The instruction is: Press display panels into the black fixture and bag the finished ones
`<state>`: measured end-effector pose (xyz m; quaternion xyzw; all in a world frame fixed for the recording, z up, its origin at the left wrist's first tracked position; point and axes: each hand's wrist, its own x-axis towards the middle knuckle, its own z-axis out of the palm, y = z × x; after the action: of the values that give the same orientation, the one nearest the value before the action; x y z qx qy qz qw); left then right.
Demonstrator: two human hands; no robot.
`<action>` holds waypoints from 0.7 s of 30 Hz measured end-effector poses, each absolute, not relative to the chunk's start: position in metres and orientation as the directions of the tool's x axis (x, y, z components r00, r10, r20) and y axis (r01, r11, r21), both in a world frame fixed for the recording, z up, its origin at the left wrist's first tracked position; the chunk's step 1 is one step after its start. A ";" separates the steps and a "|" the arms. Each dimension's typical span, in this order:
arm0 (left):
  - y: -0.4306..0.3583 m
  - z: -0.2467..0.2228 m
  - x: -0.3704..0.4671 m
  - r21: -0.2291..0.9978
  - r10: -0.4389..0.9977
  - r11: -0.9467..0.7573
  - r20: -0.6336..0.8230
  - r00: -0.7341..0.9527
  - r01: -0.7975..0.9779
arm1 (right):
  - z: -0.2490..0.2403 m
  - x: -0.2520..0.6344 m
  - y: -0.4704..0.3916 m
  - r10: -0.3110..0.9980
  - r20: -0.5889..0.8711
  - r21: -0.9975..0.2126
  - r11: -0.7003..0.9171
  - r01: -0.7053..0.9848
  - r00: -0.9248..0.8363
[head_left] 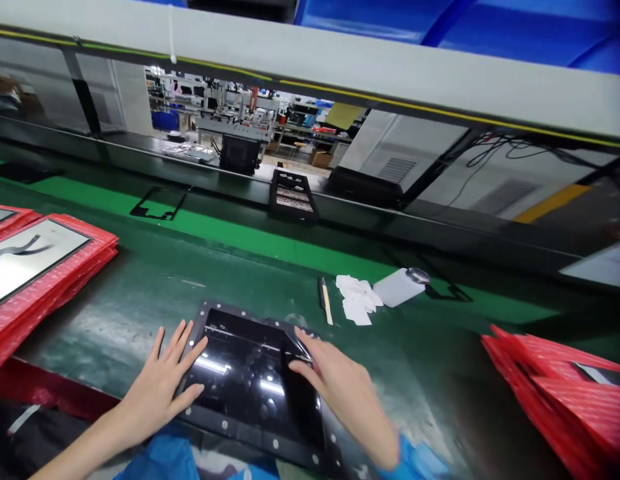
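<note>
A glossy black screen panel (240, 373) lies in a black frame (230, 425) with pale round dots along its border, on the green bench in front of me. My left hand (170, 377) rests flat on the left edge of the frame and panel, fingers spread. At the panel's upper right corner my right hand (335, 373) has its thumb and fingers closed on a raised edge of clear film (304, 348). Bubbles and ceiling-light reflections show on the panel's surface.
Behind the panel are a pen-like tool (325, 300), white wipes (357, 298) and a white bottle (401, 287). Red bubble-wrap sleeves with screens (97, 243) are stacked at left; more red sleeves (565, 393) lie at right. A thin black frame (160, 203) sits on the green strip.
</note>
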<state>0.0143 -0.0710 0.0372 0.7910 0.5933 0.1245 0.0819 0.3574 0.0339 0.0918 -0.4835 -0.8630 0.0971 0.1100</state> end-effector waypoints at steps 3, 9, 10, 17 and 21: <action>-0.080 0.032 0.021 0.146 0.955 -0.253 0.192 0.224 0.956 | 0.095 0.315 0.055 0.772 0.208 -0.396 0.628 0.670 -0.600; -0.082 0.031 0.028 0.055 0.931 -0.228 0.303 0.201 0.972 | 0.075 0.295 0.068 0.760 0.164 -0.560 0.596 0.575 -0.628; -0.081 0.031 0.029 0.055 0.929 -0.228 0.312 0.200 0.972 | 0.074 0.298 0.071 0.767 0.151 -0.599 0.573 0.560 -0.624; -0.078 0.025 0.024 0.291 0.933 -0.289 0.301 0.200 0.912 | 0.093 0.310 0.103 0.724 -0.055 -0.845 0.332 0.418 -0.688; -0.074 0.032 0.033 0.744 0.952 -0.281 0.295 0.079 0.607 | 0.129 0.303 0.108 0.674 -0.075 -0.898 0.274 0.343 -0.735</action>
<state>0.0330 -0.0741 0.0324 0.7000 0.5568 0.3878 0.2228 0.3027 0.1081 0.1287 -0.3254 -0.7813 0.5070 0.1630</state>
